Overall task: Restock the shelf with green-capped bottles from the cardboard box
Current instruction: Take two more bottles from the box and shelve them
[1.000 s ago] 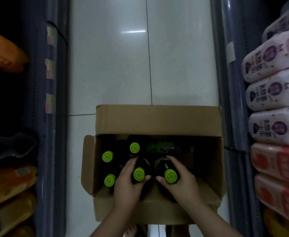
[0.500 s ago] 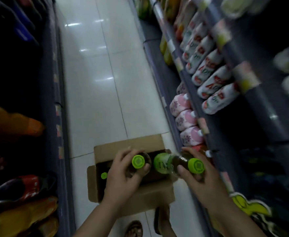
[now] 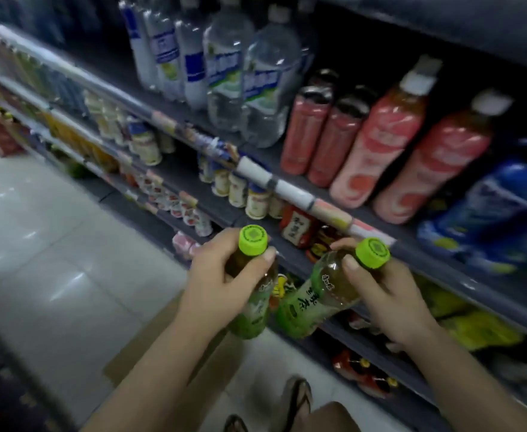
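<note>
Left hand (image 3: 221, 282) is clamped around the neck of a clear green-capped tea bottle (image 3: 251, 285), cap up. Just to its right, the right hand (image 3: 380, 294) grips a second green-capped tea bottle (image 3: 315, 300), tilted, in front of the grey metal shelf (image 3: 461, 266). Brown cardboard box (image 3: 150, 347) sits on the floor below, near the feet.

This is a shop, in a drinks aisle. Long shelves (image 3: 290, 194) with price labels on the front edge run from 9 o'clock to 3 o'clock. They carry rows of the same products: clear water bottles (image 3: 243, 73) at 12 o'clock, pink bottles (image 3: 390, 145) at 2 o'clock. A pale tiled floor (image 3: 53, 244) lies at 8 o'clock.
</note>
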`<state>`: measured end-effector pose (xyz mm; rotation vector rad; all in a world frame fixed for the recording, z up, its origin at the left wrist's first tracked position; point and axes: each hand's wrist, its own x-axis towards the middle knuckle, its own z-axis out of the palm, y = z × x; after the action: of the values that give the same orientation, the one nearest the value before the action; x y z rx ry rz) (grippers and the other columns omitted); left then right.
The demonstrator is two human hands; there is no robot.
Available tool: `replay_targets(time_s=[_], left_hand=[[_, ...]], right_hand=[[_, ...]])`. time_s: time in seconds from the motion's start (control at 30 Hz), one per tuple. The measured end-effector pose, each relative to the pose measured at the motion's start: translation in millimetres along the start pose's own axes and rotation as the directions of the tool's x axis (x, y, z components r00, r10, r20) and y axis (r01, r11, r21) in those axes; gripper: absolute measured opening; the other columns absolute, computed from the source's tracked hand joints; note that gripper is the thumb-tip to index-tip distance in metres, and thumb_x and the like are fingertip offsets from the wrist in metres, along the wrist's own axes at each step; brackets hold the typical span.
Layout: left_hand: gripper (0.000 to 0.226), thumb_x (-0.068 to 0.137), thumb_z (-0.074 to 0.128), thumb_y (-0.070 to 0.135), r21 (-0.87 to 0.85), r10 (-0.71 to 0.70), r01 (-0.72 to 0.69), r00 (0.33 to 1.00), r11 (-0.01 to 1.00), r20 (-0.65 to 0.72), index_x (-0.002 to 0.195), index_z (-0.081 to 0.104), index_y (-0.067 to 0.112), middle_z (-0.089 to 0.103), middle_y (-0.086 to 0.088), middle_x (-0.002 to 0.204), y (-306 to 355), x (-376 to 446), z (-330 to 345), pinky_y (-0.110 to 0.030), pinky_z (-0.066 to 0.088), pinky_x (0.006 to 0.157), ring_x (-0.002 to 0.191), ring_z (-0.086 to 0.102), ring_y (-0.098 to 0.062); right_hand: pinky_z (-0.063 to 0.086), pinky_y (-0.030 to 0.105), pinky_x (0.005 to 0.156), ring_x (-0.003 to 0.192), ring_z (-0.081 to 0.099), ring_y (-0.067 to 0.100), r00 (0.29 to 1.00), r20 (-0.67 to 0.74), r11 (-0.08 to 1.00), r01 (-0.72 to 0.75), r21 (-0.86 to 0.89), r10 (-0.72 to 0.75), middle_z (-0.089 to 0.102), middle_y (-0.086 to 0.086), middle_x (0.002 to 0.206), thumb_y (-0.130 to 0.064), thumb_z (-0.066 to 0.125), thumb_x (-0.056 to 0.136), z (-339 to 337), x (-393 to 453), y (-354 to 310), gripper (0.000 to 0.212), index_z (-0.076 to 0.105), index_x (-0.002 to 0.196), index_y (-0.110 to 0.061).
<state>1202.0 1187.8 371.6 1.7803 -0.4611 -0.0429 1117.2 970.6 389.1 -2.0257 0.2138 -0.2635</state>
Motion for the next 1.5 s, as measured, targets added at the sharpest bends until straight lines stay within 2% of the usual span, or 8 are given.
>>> replay_targets(time_s=[0.17,0.33,0.5,0.6,0.87,1.2,1.33,1.5], left_hand=[[0.021,0.077,0.063,0.046,-0.162,0.135,-0.096,0.958,0.982,0.251,0.090,0.071,0.032,0.072,0.010,0.085,87.0,4.1,83.5,-0.019,0.051,0.070,0.080,0.065,-0.003],[0.032,0.074,0.064,0.046,-0.299,0.222,-0.091,0.870,0.950,0.440,0.090,0.073,0.021,0.073,-0.004,0.088,153.5,-6.0,176.1,-0.035,0.053,0.074,0.084,0.068,-0.019],[0.028,0.075,0.062,0.048,-0.360,0.283,-0.093,0.805,0.928,0.521,0.090,0.073,0.028,0.074,0.010,0.092,194.2,-19.0,262.8,-0.017,0.052,0.075,0.090,0.067,-0.004],[0.021,0.079,0.062,0.042,-0.372,0.310,-0.116,0.796,0.921,0.520,0.090,0.072,0.028,0.073,0.006,0.094,210.9,-20.8,306.2,-0.026,0.052,0.082,0.093,0.066,-0.008],[0.021,0.076,0.062,0.046,-0.386,0.372,-0.204,0.819,0.900,0.436,0.090,0.072,0.034,0.073,0.009,0.091,232.6,9.5,366.3,-0.029,0.052,0.085,0.093,0.067,-0.009],[0.009,0.078,0.060,0.048,-0.225,0.305,-0.227,0.853,0.947,0.423,0.086,0.064,0.044,0.069,0.020,0.092,217.2,56.4,393.3,-0.020,0.048,0.078,0.092,0.065,0.003],[0.022,0.075,0.056,0.058,-0.194,0.234,-0.164,0.873,0.967,0.429,0.095,0.059,0.049,0.064,0.024,0.103,207.1,67.1,401.0,-0.030,0.048,0.093,0.102,0.060,0.002],[0.056,0.073,0.058,0.060,-0.229,0.229,-0.144,0.886,0.963,0.404,0.123,0.040,0.044,0.049,0.005,0.137,201.7,64.5,404.1,-0.042,0.037,0.110,0.128,0.046,-0.013]], right_hand=[[0.055,0.031,0.080,0.092,0.067,0.008,0.974,-0.222,0.999,-0.048,0.015,0.050,0.071,-0.013,0.097,-0.056,0.050,0.082,-101.9,-64.0,-13.8,0.032,0.067,0.099,-0.036],[0.050,0.014,0.071,0.090,0.065,0.000,0.904,-0.421,0.996,-0.057,0.064,0.079,0.069,-0.019,0.094,-0.054,0.051,0.082,-187.9,-123.0,-9.5,0.027,0.066,0.097,-0.038],[0.054,0.024,0.070,0.082,0.066,0.005,0.790,-0.606,0.987,0.007,0.161,0.094,0.068,-0.012,0.084,-0.052,0.061,0.079,-258.9,-160.5,13.1,0.026,0.066,0.094,-0.031],[0.054,0.033,0.071,0.083,0.065,0.013,0.751,-0.658,0.991,0.039,0.129,0.056,0.066,-0.002,0.084,-0.050,0.061,0.081,-289.3,-169.3,26.5,0.031,0.066,0.095,-0.023],[0.055,0.032,0.076,0.086,0.066,0.012,0.720,-0.694,0.973,0.151,0.174,0.012,0.070,-0.003,0.086,-0.030,0.065,0.083,-344.1,-143.2,42.0,0.015,0.069,0.093,-0.019],[0.054,0.025,0.086,0.099,0.068,0.008,0.794,-0.608,0.975,0.137,0.175,-0.003,0.072,-0.010,0.100,-0.035,0.069,0.078,-358.2,-67.3,66.4,0.020,0.067,0.098,-0.033],[0.052,0.014,0.075,0.093,0.068,0.000,0.819,-0.569,0.965,0.088,0.246,0.070,0.073,-0.016,0.097,-0.042,0.070,0.074,-359.4,-51.3,75.5,0.020,0.068,0.094,-0.039],[0.050,0.026,0.090,0.106,0.063,0.003,0.820,-0.564,0.989,-0.017,0.146,0.097,0.067,-0.013,0.115,-0.063,0.069,0.062,-372.5,-49.9,80.9,0.030,0.067,0.089,-0.051]])
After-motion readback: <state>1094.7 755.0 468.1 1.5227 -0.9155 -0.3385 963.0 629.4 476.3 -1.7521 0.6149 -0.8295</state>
